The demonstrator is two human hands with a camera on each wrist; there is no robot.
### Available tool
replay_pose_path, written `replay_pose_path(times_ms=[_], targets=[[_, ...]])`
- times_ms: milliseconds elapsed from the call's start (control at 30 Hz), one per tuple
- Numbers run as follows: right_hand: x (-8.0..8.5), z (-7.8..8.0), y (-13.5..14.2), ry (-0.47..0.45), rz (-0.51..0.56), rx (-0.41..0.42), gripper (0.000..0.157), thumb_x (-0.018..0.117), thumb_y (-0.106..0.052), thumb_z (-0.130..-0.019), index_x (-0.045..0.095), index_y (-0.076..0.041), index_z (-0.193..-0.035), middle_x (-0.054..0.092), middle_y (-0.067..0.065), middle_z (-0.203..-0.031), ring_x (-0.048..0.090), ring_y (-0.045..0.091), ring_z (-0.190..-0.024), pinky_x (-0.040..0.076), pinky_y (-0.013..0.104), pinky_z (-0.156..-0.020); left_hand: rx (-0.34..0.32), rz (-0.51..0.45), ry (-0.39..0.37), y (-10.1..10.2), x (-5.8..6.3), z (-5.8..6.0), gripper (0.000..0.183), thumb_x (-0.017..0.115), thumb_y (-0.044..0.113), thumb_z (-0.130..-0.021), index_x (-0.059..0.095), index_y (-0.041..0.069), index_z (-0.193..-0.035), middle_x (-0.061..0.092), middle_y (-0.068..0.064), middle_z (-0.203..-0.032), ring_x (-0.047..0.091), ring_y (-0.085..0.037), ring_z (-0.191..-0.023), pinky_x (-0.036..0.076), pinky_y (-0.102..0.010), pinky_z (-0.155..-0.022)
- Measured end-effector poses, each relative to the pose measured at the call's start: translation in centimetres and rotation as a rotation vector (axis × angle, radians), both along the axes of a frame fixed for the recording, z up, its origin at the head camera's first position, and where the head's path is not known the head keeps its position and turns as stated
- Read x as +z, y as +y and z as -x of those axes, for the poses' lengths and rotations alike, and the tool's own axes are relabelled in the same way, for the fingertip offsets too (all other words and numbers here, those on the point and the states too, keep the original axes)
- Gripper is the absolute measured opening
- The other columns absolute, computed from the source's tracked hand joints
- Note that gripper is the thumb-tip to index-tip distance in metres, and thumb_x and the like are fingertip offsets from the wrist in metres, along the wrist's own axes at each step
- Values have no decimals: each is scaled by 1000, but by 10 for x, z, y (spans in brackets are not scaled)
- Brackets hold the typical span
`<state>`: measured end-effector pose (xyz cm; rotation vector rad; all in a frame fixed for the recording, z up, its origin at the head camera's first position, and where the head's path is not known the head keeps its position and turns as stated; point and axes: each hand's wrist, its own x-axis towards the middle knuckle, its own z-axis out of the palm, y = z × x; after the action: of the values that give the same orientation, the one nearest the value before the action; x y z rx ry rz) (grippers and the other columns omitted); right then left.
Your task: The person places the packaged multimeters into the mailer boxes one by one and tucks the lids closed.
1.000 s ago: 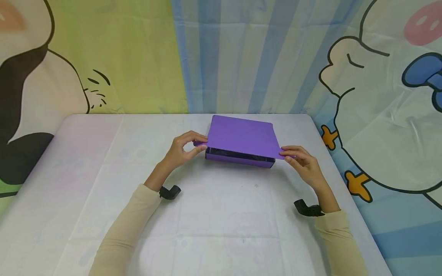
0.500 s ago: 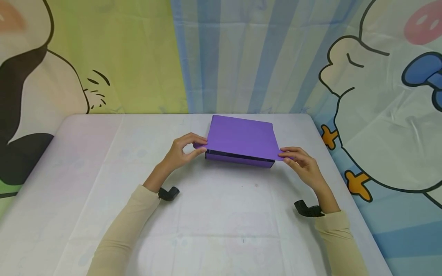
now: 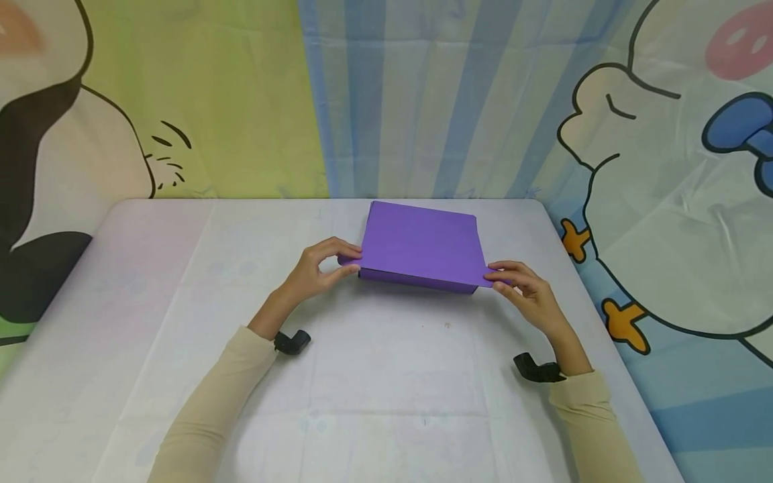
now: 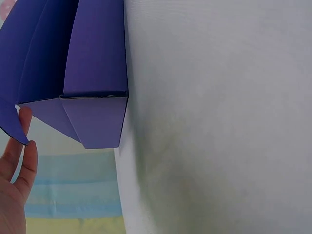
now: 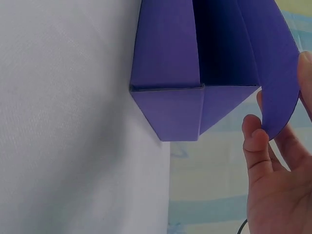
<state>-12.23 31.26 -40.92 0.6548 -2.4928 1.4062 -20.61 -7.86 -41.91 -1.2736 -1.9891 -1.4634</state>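
A purple cardboard box (image 3: 417,280) sits on the table, its hinged lid (image 3: 421,243) lowered almost onto the front wall. In both wrist views a gap still shows between lid and front wall, with the inside in dark shadow. My left hand (image 3: 317,270) pinches the flap at the lid's front left corner between thumb and fingers; the left wrist view shows this curved flap (image 4: 10,122). At the front right corner my right hand (image 3: 531,295) pinches the matching flap (image 5: 282,87), thumb on one side and fingers on the other. The box's contents are hidden.
A white cloth covers the table (image 3: 374,402), and the box stands near its back edge. Behind hangs a printed curtain (image 3: 423,100) with cartoon animals. Black wrist straps with camera mounts sit at both wrists.
The lid's front edge has come down, pulled by both hands, and the dark opening seen at the front has disappeared from the head view. Both hands have sunk slightly with it.
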Motion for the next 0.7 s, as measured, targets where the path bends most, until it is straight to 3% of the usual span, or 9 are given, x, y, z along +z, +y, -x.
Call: replay_pose_path(times_ms=[133,333,700], targets=[[6,-4,-4,5,-24,-3,21,59,16,-88,67,12,-108,56,30,-119,52,6,-111,45,12,-82,-4,-5,1,0,-2,1,29,75,-21,-68,69,-8,-92,69,-24,-96,65,-32,-90,52,-32,-77],[3,-4,-4,6,-37,2,22,61,16,-87,67,11,-107,57,31,-118,51,4,-110,44,11,-81,-13,3,-7,-1,-4,0,29,76,-21,-67,69,-9,-92,69,-25,-96,65,-35,-91,48,-19,-91],[0,-5,-3,-1,-52,12,21,62,17,-85,68,11,-105,57,30,-117,51,5,-108,43,12,-78,-12,43,-53,-3,-9,-2,27,77,-17,-70,70,-8,-95,69,-24,-100,64,-34,-96,46,-19,-95]])
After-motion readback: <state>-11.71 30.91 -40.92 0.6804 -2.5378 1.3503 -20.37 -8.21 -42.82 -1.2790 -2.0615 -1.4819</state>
